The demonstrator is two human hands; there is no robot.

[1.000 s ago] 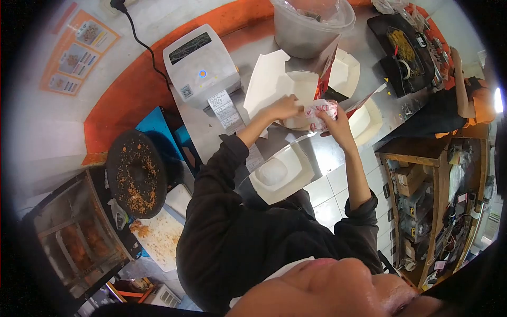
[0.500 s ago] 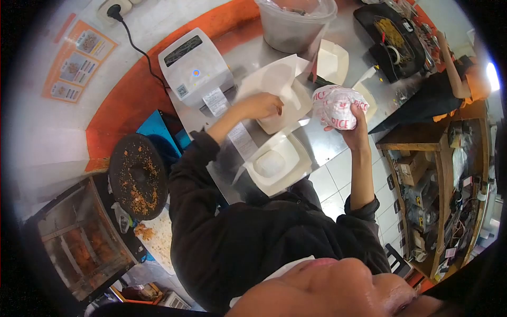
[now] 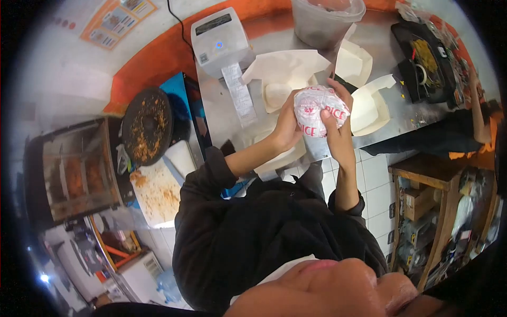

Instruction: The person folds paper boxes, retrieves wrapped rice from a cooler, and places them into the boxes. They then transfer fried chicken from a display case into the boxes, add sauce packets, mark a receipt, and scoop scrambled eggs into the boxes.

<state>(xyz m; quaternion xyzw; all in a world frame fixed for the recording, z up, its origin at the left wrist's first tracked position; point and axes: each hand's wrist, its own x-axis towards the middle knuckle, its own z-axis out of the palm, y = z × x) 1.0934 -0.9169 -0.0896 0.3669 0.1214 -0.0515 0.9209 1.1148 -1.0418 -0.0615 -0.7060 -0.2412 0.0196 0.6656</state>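
A round packet of rice (image 3: 321,110), in white paper with red "RICE" print, is held up between both my hands over the metal table (image 3: 222,103). My left hand (image 3: 287,122) cups its left side. My right hand (image 3: 339,127) wraps the right side, with the thumb across the front. Just behind the packet stands an open white paper box (image 3: 274,95) with its lid raised. Another open box (image 3: 372,113) is right of my right hand, and one more (image 3: 354,62) lies farther back. Below my left forearm, a nearer box (image 3: 282,161) is mostly hidden.
A label printer (image 3: 219,42) with a printed strip (image 3: 240,95) stands at the back left. Behind the boxes is a clear tub (image 3: 327,24). A black tray (image 3: 430,63) sits at the right, near another person's arm (image 3: 478,111). At left are a crumb-covered round lid (image 3: 148,127) and a glass-fronted cabinet (image 3: 79,169).
My left hand has moved right from the box onto the rice packet, which both hands now hold. The packet is turned, and the view has shifted.
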